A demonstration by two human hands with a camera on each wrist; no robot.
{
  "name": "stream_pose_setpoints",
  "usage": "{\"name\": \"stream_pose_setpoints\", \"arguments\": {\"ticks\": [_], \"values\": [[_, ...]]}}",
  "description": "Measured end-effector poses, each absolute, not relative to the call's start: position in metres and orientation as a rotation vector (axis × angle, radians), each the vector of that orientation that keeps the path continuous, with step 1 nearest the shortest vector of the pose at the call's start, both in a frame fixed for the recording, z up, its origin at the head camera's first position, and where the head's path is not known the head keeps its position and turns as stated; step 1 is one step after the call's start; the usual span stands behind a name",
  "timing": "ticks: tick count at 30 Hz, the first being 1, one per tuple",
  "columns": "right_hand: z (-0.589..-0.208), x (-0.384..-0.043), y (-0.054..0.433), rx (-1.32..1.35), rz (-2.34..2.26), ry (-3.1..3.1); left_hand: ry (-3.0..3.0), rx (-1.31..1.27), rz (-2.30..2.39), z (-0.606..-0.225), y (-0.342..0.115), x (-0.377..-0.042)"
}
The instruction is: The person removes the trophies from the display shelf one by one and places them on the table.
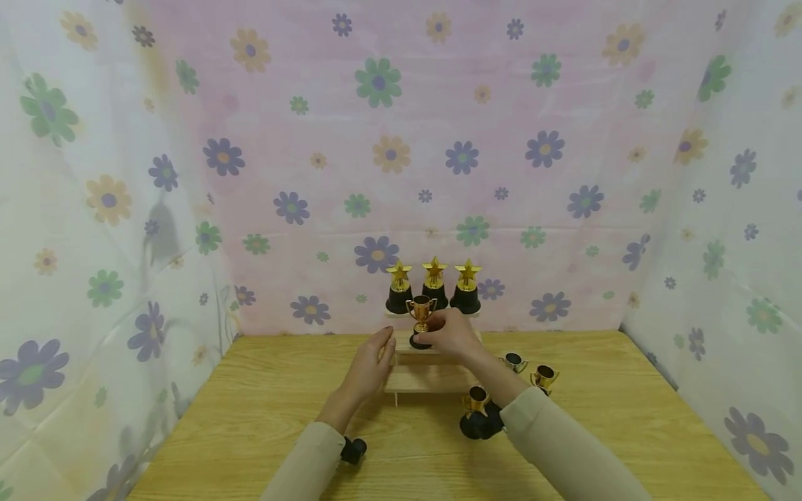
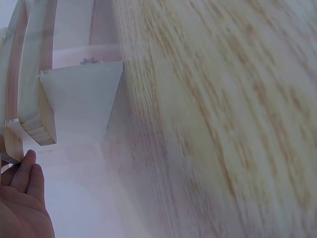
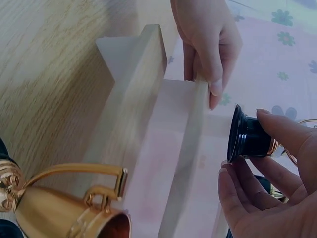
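My right hand (image 1: 447, 336) pinches a small gold trophy cup (image 1: 421, 311) by its black base, with thumb and fingertips. The cup is upright, its base just above the middle step of a tiered wooden stand (image 1: 432, 379). At the left end of that step is my left hand (image 1: 370, 362); in the right wrist view its thumb and fingers (image 3: 213, 54) grip the board's end from both sides. On the top step behind stand three black-based star trophies (image 1: 466, 289) in a row. The lowest step (image 2: 39, 114) shows bare wood in the left wrist view.
Right of the stand, partly behind my right forearm, are a gold cup (image 1: 477, 399), another gold cup (image 1: 544, 376) and a silver-looking cup (image 1: 514, 362). A black piece (image 1: 354, 451) lies by my left sleeve. Flowered cloth (image 1: 388, 153) surrounds the wooden table (image 1: 263, 396).
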State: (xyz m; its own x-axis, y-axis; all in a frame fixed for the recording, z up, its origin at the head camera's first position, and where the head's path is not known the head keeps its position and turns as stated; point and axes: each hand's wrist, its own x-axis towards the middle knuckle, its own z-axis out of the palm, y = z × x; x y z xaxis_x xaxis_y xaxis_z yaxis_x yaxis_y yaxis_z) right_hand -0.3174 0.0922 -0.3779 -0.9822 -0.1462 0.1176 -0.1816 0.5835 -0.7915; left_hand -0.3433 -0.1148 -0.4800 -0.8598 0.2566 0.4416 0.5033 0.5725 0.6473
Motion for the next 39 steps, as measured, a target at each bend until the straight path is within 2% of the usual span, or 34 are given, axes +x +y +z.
{"name": "stream_pose_setpoints", "arguments": {"ticks": [39], "values": [[-0.369, -0.285, 0.151, 0.366, 1.387, -2.731, -2.525, -0.625, -1.228, -0.479, -0.114, -0.341]]}}
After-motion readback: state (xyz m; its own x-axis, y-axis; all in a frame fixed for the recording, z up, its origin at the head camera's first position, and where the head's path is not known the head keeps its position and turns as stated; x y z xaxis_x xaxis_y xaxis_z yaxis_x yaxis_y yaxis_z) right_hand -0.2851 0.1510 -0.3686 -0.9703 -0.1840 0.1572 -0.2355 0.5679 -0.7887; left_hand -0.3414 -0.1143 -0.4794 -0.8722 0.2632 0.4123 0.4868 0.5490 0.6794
